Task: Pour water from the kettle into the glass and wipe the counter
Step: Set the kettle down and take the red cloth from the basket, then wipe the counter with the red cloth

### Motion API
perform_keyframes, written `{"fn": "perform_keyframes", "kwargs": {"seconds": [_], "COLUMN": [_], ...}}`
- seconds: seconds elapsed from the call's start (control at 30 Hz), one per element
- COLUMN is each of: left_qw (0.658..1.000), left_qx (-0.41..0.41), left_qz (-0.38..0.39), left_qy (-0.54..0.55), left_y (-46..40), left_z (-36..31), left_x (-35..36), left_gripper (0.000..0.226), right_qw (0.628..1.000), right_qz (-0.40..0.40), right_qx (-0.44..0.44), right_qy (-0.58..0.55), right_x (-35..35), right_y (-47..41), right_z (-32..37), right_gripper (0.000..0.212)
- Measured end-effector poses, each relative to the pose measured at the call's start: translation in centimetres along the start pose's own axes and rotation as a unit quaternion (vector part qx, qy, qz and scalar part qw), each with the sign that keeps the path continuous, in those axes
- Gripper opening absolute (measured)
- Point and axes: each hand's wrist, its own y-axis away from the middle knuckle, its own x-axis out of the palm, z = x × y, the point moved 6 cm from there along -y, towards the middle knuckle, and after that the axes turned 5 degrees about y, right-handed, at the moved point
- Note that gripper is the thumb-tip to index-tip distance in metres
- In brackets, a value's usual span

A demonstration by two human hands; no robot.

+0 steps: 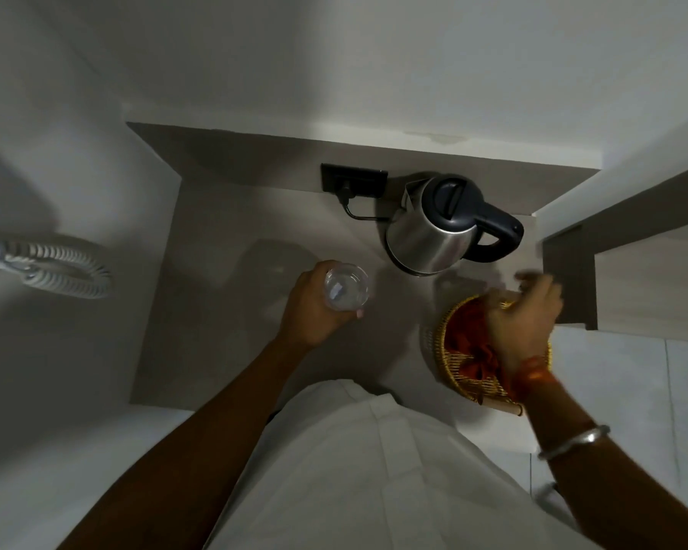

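A steel kettle (433,232) with a black lid and handle stands at the back right of the grey counter (223,240), its handle pointing right. My left hand (314,307) is wrapped around a clear glass (346,287) in the middle of the counter. My right hand (523,307) is blurred above a golden wire basket (453,375) that holds an orange-red cloth (467,339). Its fingers look loosely curled. I cannot tell whether they grip anything.
A black wall socket (354,178) with a plugged-in cord sits behind the kettle. A coiled cord (62,267) hangs at the left. A wooden cabinet (632,267) borders the counter on the right. The basket stands at the counter's front right corner.
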Motion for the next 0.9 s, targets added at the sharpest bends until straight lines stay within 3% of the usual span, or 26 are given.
{"fn": "perform_keyframes", "kwargs": {"seconds": [0.13, 0.2, 0.3, 0.37, 0.47, 0.57, 0.63, 0.7, 0.77, 0.83, 0.9], "left_qw": [1.0, 1.0, 1.0, 1.0, 0.999, 0.998, 0.997, 0.996, 0.995, 0.994, 0.993], "left_qx": [-0.004, -0.011, -0.011, -0.004, 0.005, 0.003, 0.006, 0.015, 0.018, 0.021, 0.012], "left_qz": [-0.005, -0.005, -0.009, -0.016, -0.022, -0.047, -0.062, -0.075, -0.088, -0.096, -0.101], "left_qy": [0.004, 0.002, 0.014, 0.023, 0.024, 0.04, 0.054, 0.048, 0.05, 0.054, 0.059], "left_y": [0.4, 0.4, 0.7, 0.8, 0.9, 0.9, 1.0, 0.9, 0.8, 0.7, 0.4], "left_z": [0.3, 0.3, 0.1, -0.1, 0.0, 0.4, 0.7, 0.5, 0.1, 0.1, 0.4], "left_x": [-0.2, -0.5, -1.0, -1.6, -2.5, -4.0, -5.0, -6.0, -7.1, -8.0, -8.5], "left_gripper": [0.081, 0.082, 0.077, 0.074, 0.076, 0.078, 0.078, 0.077, 0.078, 0.077, 0.076], "right_qw": [0.938, 0.943, 0.982, 0.991, 0.986, 0.969, 0.954, 0.931, 0.891, 0.825, 0.763], "right_qz": [0.19, 0.192, 0.111, 0.06, 0.057, 0.139, 0.215, 0.273, 0.314, 0.339, 0.339], "right_qx": [0.026, 0.012, -0.042, -0.091, -0.151, -0.191, -0.171, -0.163, -0.233, -0.361, -0.486], "right_qy": [0.288, 0.273, 0.144, 0.084, 0.043, 0.078, 0.117, 0.178, 0.229, 0.273, 0.258], "right_x": [4.6, 4.9, 3.3, 2.2, 3.4, 8.2, 12.3, 16.1, 18.8, 20.9, 21.4], "right_y": [5.5, 5.7, 4.6, 4.7, 5.9, 6.0, 5.7, 5.7, 6.8, 9.6, 13.4], "right_z": [-4.3, -5.0, -3.4, -1.1, 2.8, 6.1, 7.9, 9.7, 11.8, 13.1, 12.4], "right_gripper": [0.087, 0.079, 0.046, 0.036, 0.041, 0.058, 0.072, 0.104, 0.126, 0.111, 0.077]}}
